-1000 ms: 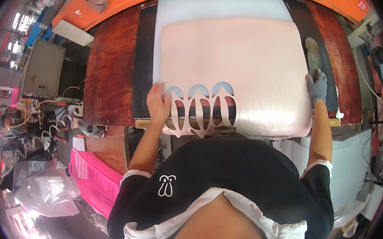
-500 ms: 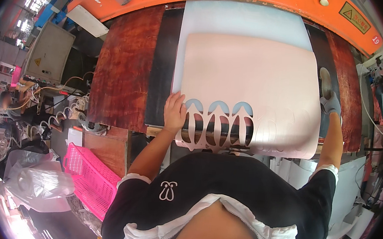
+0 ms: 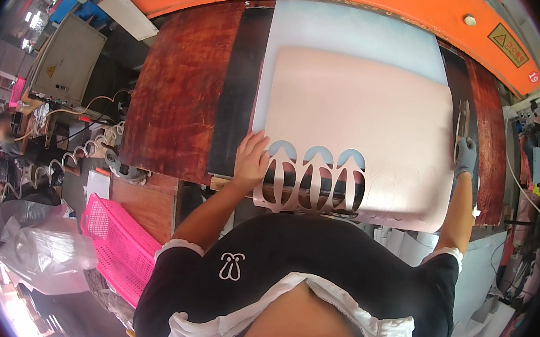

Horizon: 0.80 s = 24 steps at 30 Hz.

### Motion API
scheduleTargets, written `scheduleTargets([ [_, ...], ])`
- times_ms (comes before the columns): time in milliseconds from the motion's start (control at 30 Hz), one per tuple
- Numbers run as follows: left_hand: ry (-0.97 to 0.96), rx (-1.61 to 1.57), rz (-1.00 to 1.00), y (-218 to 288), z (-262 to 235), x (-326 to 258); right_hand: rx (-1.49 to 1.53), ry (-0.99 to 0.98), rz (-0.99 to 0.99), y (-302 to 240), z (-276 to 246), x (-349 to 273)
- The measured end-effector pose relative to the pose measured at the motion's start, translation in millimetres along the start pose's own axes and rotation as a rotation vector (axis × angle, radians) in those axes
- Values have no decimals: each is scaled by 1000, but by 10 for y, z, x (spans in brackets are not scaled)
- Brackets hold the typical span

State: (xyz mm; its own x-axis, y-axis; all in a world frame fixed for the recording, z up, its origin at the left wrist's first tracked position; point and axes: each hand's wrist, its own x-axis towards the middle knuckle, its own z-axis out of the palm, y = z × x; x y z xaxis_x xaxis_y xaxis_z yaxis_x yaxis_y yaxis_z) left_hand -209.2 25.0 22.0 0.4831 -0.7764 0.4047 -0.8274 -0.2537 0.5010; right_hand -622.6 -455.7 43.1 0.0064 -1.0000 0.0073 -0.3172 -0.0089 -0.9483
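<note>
- The pink sheet (image 3: 359, 106) lies before you on the pale blue sheet (image 3: 359, 32), its near edge cut with three openings.
- Your left hand (image 3: 251, 159) rests flat at its left edge, fingers extended, clamped on nothing.
- Your gloved right hand (image 3: 466, 157), arm stretched forward, grips the metal die (image 3: 462, 118) just beside the right edge.
- A pink basket (image 3: 111, 225) stands lower left; its contents are unclear.

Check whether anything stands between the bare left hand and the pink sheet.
Nothing visible does: the left hand overlaps the left edge of the pink sheet, toward the person's body.
</note>
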Motion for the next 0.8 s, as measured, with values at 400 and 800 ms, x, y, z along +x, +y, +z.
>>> scheduleTargets([
  [400,-6,-53,72,-68,-56,35,-45,-642,-352,-1435,2574,-2439],
  [800,48,-302,-106,-628,144,1329,-510,-804,-909,-1359,2815,-2759],
])
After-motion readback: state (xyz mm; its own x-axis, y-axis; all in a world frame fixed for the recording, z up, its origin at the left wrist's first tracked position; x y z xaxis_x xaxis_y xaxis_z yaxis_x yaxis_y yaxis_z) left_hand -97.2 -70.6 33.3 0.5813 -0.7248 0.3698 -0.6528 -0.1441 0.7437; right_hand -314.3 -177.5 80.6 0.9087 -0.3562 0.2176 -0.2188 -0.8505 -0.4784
